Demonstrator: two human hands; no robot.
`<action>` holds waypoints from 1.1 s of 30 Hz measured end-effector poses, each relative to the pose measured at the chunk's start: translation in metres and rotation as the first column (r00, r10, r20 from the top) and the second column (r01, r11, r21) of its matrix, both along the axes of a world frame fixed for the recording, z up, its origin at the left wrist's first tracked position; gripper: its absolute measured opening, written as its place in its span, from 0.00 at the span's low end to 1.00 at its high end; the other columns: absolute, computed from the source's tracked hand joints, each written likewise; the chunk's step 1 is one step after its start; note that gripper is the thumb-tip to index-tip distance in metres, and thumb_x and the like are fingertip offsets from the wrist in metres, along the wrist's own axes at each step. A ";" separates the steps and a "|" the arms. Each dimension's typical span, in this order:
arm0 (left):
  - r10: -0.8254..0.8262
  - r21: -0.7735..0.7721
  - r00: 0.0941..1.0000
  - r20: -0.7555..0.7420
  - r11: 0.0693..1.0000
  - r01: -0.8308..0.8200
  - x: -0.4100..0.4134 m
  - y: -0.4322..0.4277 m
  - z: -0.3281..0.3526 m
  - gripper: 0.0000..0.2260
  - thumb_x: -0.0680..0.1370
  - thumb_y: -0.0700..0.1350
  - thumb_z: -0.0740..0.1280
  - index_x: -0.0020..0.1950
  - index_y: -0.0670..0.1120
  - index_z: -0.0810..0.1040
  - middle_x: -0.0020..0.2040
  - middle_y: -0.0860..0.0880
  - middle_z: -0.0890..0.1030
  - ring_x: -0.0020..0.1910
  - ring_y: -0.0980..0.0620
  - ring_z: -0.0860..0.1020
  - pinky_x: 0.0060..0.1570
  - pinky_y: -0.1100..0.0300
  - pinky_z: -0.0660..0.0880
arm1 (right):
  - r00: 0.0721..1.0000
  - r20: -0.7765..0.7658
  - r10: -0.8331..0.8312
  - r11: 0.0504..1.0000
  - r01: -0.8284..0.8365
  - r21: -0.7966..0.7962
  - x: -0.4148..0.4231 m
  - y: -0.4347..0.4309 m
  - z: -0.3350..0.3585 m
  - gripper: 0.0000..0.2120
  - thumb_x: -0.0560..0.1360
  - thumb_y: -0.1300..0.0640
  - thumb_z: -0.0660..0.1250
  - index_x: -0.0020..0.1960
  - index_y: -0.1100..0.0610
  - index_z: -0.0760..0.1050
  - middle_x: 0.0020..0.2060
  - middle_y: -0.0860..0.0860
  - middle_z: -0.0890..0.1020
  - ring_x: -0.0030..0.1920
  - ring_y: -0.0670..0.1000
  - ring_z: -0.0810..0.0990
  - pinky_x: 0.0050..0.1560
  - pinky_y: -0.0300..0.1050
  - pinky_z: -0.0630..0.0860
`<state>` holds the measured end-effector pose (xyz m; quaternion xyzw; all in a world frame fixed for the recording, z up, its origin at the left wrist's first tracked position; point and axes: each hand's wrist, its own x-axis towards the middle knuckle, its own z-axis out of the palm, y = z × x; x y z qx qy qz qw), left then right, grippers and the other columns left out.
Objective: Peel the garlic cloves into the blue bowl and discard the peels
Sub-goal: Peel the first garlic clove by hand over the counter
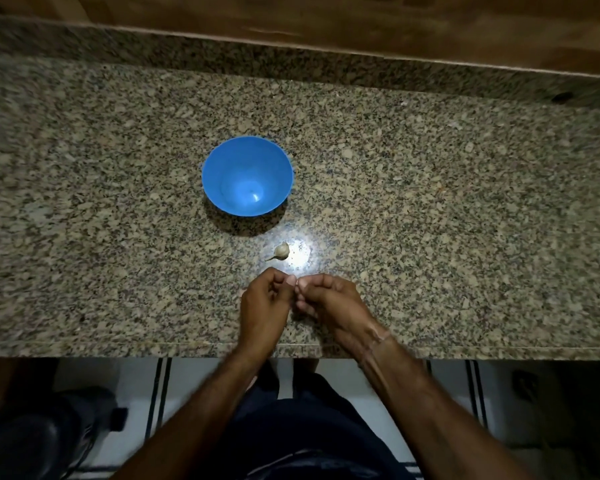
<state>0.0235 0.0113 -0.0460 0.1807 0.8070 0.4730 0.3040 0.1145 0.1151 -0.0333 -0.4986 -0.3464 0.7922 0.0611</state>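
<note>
Curling all my fingers inward, I bring my left hand [265, 303] and my right hand [329, 303] together, thumb tip against fingertips, over the near part of the speckled brown-and-beige granite counter [430, 220]. Both hands are bunched in a pinching pose and touch each other at the tips. Whatever sits between them is hidden behind my own knuckles, so I cannot tell whether I am holding a clove, a peel or only skin against skin. The light is dim and the far left of the counter is smeared with blur.

One small, pale, unpeeled garlic clove [282, 251] with a thin curved tail lies on the stone just beyond my fingertips, apart from them, beside a bright patch of glare [300, 252]. It rests between my hands and the round blue plastic bowl [222, 161]. The bowl stands upright farther back, slightly left of the clove. Its inside shows only smooth blue with a small glint near the bottom, and it throws a dark shadow toward me.

Behind the counter runs a raised granite lip and a brown wooden surface [361, 22]. Below the front edge my forearms cross over dark trousers [291, 427] and white floor tiles with dark stripes [160, 393]. A dark bulky shape [32, 434] at the lower left is too murky to name.
</note>
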 end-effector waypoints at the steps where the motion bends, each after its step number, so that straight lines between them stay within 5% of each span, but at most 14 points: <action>1: 0.006 -0.006 1.000 -0.002 1.000 -0.006 0.005 0.003 0.004 0.09 0.83 0.48 0.67 0.43 0.50 0.77 0.36 0.52 0.82 0.35 0.56 0.80 0.36 0.58 0.75 | 1.000 -0.021 0.010 0.999 -0.009 0.040 0.003 0.002 0.000 0.04 0.79 0.67 0.71 0.46 0.63 0.81 0.38 0.56 0.86 0.38 0.49 0.85 0.40 0.40 0.83; 3: -0.010 -0.016 0.999 -0.033 1.000 0.009 0.013 0.007 0.009 0.09 0.84 0.48 0.64 0.45 0.49 0.75 0.36 0.52 0.80 0.35 0.55 0.78 0.35 0.57 0.73 | 0.993 0.002 0.120 0.940 -0.115 0.323 0.010 0.003 -0.001 0.06 0.80 0.59 0.73 0.45 0.60 0.82 0.38 0.55 0.86 0.40 0.54 0.85 0.43 0.46 0.83; 6: -0.076 -0.062 0.986 -0.146 0.996 0.068 0.018 0.008 0.008 0.12 0.86 0.51 0.58 0.46 0.49 0.70 0.36 0.52 0.75 0.35 0.52 0.73 0.34 0.53 0.68 | 0.952 0.189 0.240 0.619 -0.300 0.726 0.011 -0.002 -0.006 0.14 0.82 0.51 0.70 0.39 0.53 0.78 0.33 0.49 0.81 0.36 0.49 0.80 0.38 0.44 0.76; 9: -0.142 -0.169 0.953 -0.266 0.981 0.099 0.026 0.017 0.011 0.14 0.86 0.53 0.51 0.45 0.48 0.67 0.37 0.52 0.72 0.37 0.50 0.73 0.35 0.52 0.66 | 0.916 0.305 0.261 0.394 -0.390 0.832 0.014 -0.002 -0.010 0.19 0.86 0.51 0.62 0.36 0.50 0.67 0.29 0.45 0.69 0.31 0.43 0.68 0.34 0.44 0.59; 12: -0.181 -0.201 0.935 -0.306 0.972 0.122 0.028 0.020 0.013 0.14 0.86 0.52 0.52 0.46 0.46 0.68 0.37 0.52 0.73 0.37 0.49 0.74 0.37 0.51 0.69 | 0.890 0.368 0.268 0.341 -0.445 0.828 0.015 -0.001 -0.017 0.18 0.87 0.53 0.59 0.38 0.52 0.66 0.29 0.44 0.67 0.31 0.42 0.67 0.36 0.43 0.57; 15: -0.127 -0.190 0.980 -0.153 0.977 0.097 0.026 0.021 0.014 0.13 0.87 0.46 0.56 0.44 0.44 0.72 0.37 0.50 0.76 0.38 0.49 0.76 0.39 0.51 0.71 | 0.873 0.390 0.292 0.325 -0.474 0.818 0.015 0.002 -0.017 0.18 0.87 0.54 0.58 0.38 0.52 0.67 0.30 0.43 0.68 0.31 0.43 0.67 0.36 0.42 0.57; 19: 0.057 -0.100 0.920 0.388 0.995 -0.019 0.024 0.028 0.028 0.18 0.87 0.44 0.56 0.37 0.46 0.70 0.31 0.48 0.70 0.26 0.55 0.67 0.25 0.61 0.64 | 0.867 0.384 0.317 0.155 -0.447 0.881 0.016 0.009 -0.013 0.15 0.86 0.55 0.58 0.41 0.53 0.66 0.34 0.46 0.68 0.37 0.48 0.66 0.39 0.43 0.57; 21: 0.043 -0.071 0.954 0.297 0.997 -0.022 0.028 0.028 0.029 0.17 0.87 0.44 0.56 0.39 0.45 0.71 0.33 0.47 0.73 0.28 0.55 0.70 0.28 0.61 0.66 | 0.876 0.341 0.340 0.279 -0.441 0.853 0.013 0.013 -0.014 0.18 0.86 0.55 0.59 0.38 0.54 0.68 0.31 0.46 0.70 0.34 0.45 0.68 0.36 0.43 0.59; 24: -0.050 -0.097 0.991 -0.125 0.995 0.038 0.033 0.019 0.019 0.12 0.87 0.44 0.56 0.44 0.45 0.70 0.36 0.50 0.75 0.34 0.57 0.71 0.34 0.64 0.65 | 0.898 0.207 0.389 0.637 -0.424 0.644 0.009 0.016 -0.009 0.22 0.86 0.55 0.62 0.33 0.51 0.70 0.26 0.43 0.72 0.29 0.40 0.68 0.35 0.41 0.65; 26: -0.047 -0.115 0.987 -0.156 0.993 0.029 0.032 0.018 0.018 0.13 0.87 0.44 0.57 0.43 0.44 0.70 0.34 0.53 0.74 0.33 0.59 0.70 0.33 0.66 0.64 | 0.884 0.233 0.406 0.543 -0.438 0.717 0.010 0.013 -0.008 0.21 0.86 0.55 0.61 0.34 0.51 0.69 0.27 0.44 0.71 0.29 0.41 0.68 0.34 0.37 0.63; 28: 0.022 -0.071 0.996 0.088 0.997 -0.016 0.027 0.021 0.019 0.15 0.87 0.45 0.57 0.41 0.44 0.72 0.33 0.51 0.75 0.32 0.56 0.71 0.31 0.64 0.65 | 0.866 0.329 0.377 0.325 -0.456 0.828 0.014 0.011 -0.008 0.18 0.86 0.54 0.59 0.37 0.54 0.69 0.31 0.46 0.71 0.32 0.43 0.69 0.34 0.39 0.61; 30: 0.059 -0.061 0.972 0.228 0.997 -0.046 0.027 0.023 0.024 0.16 0.87 0.46 0.57 0.40 0.45 0.73 0.33 0.51 0.74 0.31 0.55 0.71 0.31 0.61 0.66 | 0.860 0.346 0.375 0.268 -0.458 0.848 0.015 0.014 -0.011 0.17 0.86 0.53 0.58 0.39 0.57 0.71 0.33 0.49 0.74 0.34 0.47 0.71 0.36 0.43 0.62; 31: 0.015 -0.081 0.994 0.109 0.997 -0.006 0.027 0.024 0.022 0.15 0.87 0.46 0.57 0.42 0.45 0.73 0.34 0.51 0.75 0.32 0.54 0.72 0.32 0.59 0.66 | 0.861 0.321 0.395 0.350 -0.464 0.814 0.014 0.016 -0.013 0.18 0.86 0.53 0.59 0.38 0.57 0.72 0.32 0.49 0.75 0.34 0.47 0.72 0.35 0.44 0.64; 33: -0.042 -0.141 0.985 -0.170 0.990 0.018 0.032 0.020 0.019 0.13 0.87 0.47 0.55 0.47 0.44 0.72 0.36 0.50 0.75 0.35 0.50 0.73 0.35 0.54 0.67 | 0.884 0.186 0.428 0.668 -0.448 0.594 0.010 0.021 -0.009 0.20 0.86 0.54 0.60 0.35 0.54 0.71 0.28 0.45 0.74 0.31 0.44 0.71 0.33 0.41 0.66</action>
